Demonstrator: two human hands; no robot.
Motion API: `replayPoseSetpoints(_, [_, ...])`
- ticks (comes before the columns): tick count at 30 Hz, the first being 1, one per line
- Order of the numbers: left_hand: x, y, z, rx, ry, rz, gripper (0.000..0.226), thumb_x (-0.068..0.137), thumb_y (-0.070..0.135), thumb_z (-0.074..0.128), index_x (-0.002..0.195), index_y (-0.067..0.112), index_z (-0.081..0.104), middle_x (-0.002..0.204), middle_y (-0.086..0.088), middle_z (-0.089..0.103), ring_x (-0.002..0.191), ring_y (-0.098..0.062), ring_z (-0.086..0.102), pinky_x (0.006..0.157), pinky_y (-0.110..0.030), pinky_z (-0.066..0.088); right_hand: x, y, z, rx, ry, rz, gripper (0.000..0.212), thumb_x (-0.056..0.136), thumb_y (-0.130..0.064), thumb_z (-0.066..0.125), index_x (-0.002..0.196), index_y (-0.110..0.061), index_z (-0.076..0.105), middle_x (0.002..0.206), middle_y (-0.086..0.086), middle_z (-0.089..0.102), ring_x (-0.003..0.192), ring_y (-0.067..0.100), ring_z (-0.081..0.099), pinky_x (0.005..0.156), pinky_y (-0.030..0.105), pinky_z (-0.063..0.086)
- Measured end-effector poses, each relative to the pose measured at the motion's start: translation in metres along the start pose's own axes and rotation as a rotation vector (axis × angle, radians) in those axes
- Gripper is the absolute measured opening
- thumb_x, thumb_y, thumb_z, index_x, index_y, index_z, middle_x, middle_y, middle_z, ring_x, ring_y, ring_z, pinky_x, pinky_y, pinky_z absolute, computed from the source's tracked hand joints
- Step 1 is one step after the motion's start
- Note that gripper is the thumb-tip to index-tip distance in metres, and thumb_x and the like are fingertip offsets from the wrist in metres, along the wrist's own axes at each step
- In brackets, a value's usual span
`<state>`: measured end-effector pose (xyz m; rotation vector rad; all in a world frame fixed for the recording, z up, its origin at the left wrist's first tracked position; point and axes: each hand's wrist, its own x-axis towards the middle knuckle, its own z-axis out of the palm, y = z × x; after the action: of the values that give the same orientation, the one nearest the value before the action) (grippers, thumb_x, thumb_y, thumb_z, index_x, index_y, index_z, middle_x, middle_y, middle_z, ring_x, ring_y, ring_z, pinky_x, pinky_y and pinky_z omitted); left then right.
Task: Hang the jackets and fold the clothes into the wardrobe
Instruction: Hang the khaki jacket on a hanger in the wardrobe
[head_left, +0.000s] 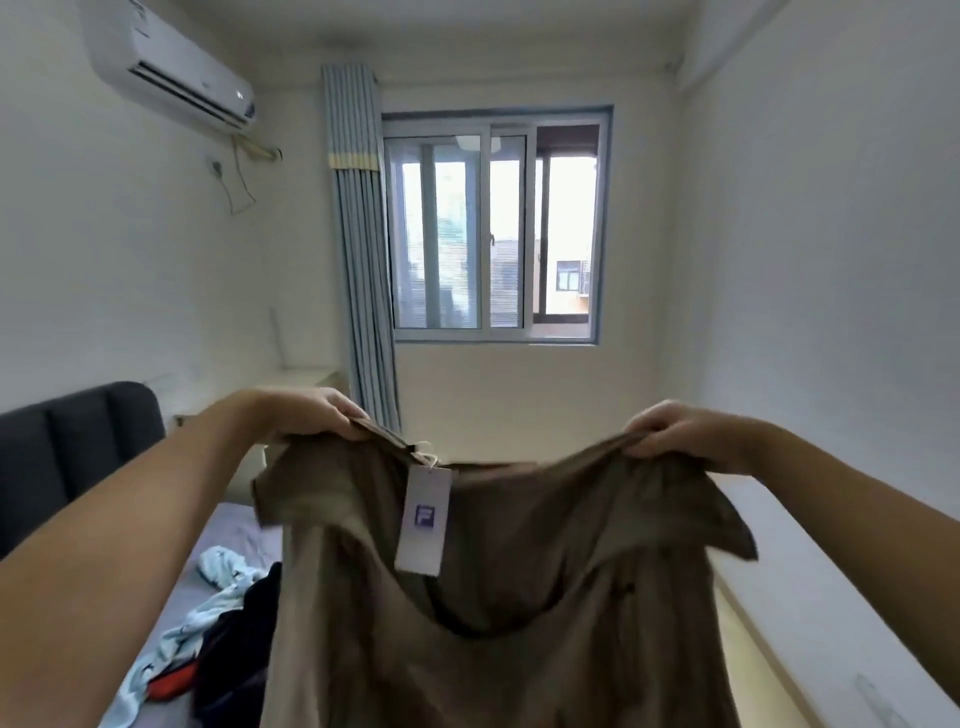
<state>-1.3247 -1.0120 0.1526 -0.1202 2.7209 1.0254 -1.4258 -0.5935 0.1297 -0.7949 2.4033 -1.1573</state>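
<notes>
A brown short-sleeved shirt (519, 597) hangs spread out in front of me, held up by its two shoulders. My left hand (317, 415) pinches the left shoulder and my right hand (680, 431) pinches the right one. A white paper tag (423, 519) with a blue logo dangles from the collar. The shirt's lower part runs out of the bottom of the frame. No wardrobe is in view.
A bed with a grey sheet (234, 525) and dark headboard (78, 441) lies at the left, with a pile of light blue, dark and red clothes (208, 639) on it. A window (493, 228) and curtain (363, 260) are ahead. White walls stand on both sides.
</notes>
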Motion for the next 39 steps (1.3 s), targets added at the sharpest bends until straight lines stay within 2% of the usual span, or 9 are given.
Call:
replayPoseSetpoints(3, [0.000, -0.005, 0.005, 0.008, 0.095, 0.019, 0.014, 0.093, 0.011, 0.057, 0.097, 0.008, 0.070, 0.091, -0.010, 0.070, 0.078, -0.019, 0.063, 0.076, -0.029, 0.053, 0.007, 0.002, 0.000, -0.075, 0.286, -0.057, 0.016, 0.092, -0.004, 0.054, 0.094, 0.004, 0.068, 0.079, 0.009, 0.062, 0.072, 0.015, 0.056, 0.062, 0.021, 0.047])
replayPoseSetpoints(5, [0.001, -0.003, 0.007, -0.106, 0.037, 0.031, 0.015, 0.091, 0.014, 0.060, 0.100, 0.007, 0.068, 0.091, -0.010, 0.071, 0.077, -0.019, 0.065, 0.072, -0.029, 0.055, 0.010, -0.002, 0.004, -0.165, 0.201, -0.016, 0.016, 0.092, -0.003, 0.053, 0.084, 0.002, 0.066, 0.074, 0.009, 0.058, 0.071, 0.016, 0.053, 0.062, 0.023, 0.045])
replayPoseSetpoints(9, [-0.003, -0.013, 0.009, -0.350, 0.055, 0.071, 0.022, 0.086, 0.021, 0.062, 0.101, 0.007, 0.069, 0.096, -0.015, 0.071, 0.076, -0.020, 0.068, 0.067, -0.028, 0.058, 0.003, -0.004, -0.001, 0.328, 0.234, -0.162, 0.017, 0.093, 0.000, 0.049, 0.093, -0.004, 0.065, 0.080, 0.008, 0.065, 0.073, 0.016, 0.061, 0.064, 0.022, 0.052])
replayPoseSetpoints(12, [-0.001, -0.018, 0.023, -0.335, 0.021, 0.007, 0.025, 0.091, 0.021, 0.059, 0.106, 0.004, 0.068, 0.104, -0.019, 0.069, 0.082, -0.025, 0.067, 0.079, -0.036, 0.056, 0.010, -0.002, 0.010, -0.018, 0.380, -0.131, 0.025, 0.092, 0.009, 0.043, 0.093, 0.000, 0.066, 0.083, 0.012, 0.062, 0.077, 0.019, 0.054, 0.067, 0.021, 0.046])
replayPoseSetpoints(18, [0.004, 0.028, 0.037, -0.040, 0.182, 0.390, 0.020, 0.094, 0.022, 0.057, 0.097, 0.006, 0.070, 0.092, -0.007, 0.066, 0.085, -0.013, 0.058, 0.082, -0.027, 0.044, 0.026, -0.027, 0.026, -0.592, 0.486, -0.170, 0.021, 0.091, -0.007, 0.056, 0.105, -0.006, 0.071, 0.089, 0.004, 0.062, 0.086, 0.020, 0.055, 0.082, 0.031, 0.045])
replayPoseSetpoints(22, [0.001, 0.063, 0.049, 0.044, 0.153, 0.580, 0.014, 0.094, 0.019, 0.055, 0.101, 0.020, 0.067, 0.127, 0.003, 0.055, 0.116, -0.009, 0.051, 0.099, -0.021, 0.037, 0.028, -0.055, 0.051, -0.040, 0.359, -0.314, 0.018, 0.092, 0.000, 0.051, 0.087, -0.012, 0.064, 0.071, 0.001, 0.062, 0.067, 0.012, 0.060, 0.062, 0.019, 0.051])
replayPoseSetpoints(26, [-0.002, 0.087, 0.067, -0.104, 0.028, 0.680, 0.024, 0.094, 0.006, 0.052, 0.115, 0.004, 0.064, 0.153, 0.002, 0.028, 0.137, -0.012, 0.031, 0.113, -0.031, 0.029, 0.028, -0.082, 0.058, 0.219, 0.136, -0.510, 0.013, 0.094, 0.000, 0.050, 0.090, -0.007, 0.060, 0.086, 0.009, 0.064, 0.087, 0.019, 0.065, 0.086, 0.031, 0.055])
replayPoseSetpoints(32, [-0.005, 0.107, 0.077, -0.169, -0.054, 0.774, 0.023, 0.093, -0.001, 0.051, 0.107, -0.015, 0.063, 0.135, -0.019, 0.046, 0.112, -0.020, 0.052, 0.104, -0.033, 0.043, 0.027, -0.094, 0.049, 0.527, -0.094, -0.457, 0.011, 0.081, -0.009, 0.044, 0.086, -0.003, 0.053, 0.079, 0.009, 0.066, 0.079, 0.021, 0.065, 0.074, 0.029, 0.056])
replayPoseSetpoints(39, [0.022, 0.118, 0.095, 0.047, 0.062, 0.614, 0.016, 0.090, 0.018, 0.063, 0.075, 0.014, 0.070, 0.076, -0.001, 0.058, 0.072, -0.012, 0.052, 0.073, -0.026, 0.045, 0.023, -0.095, 0.057, -0.051, 0.227, -0.275, 0.026, 0.091, 0.001, 0.038, 0.080, -0.012, 0.058, 0.080, 0.006, 0.062, 0.075, 0.016, 0.060, 0.062, 0.026, 0.051])
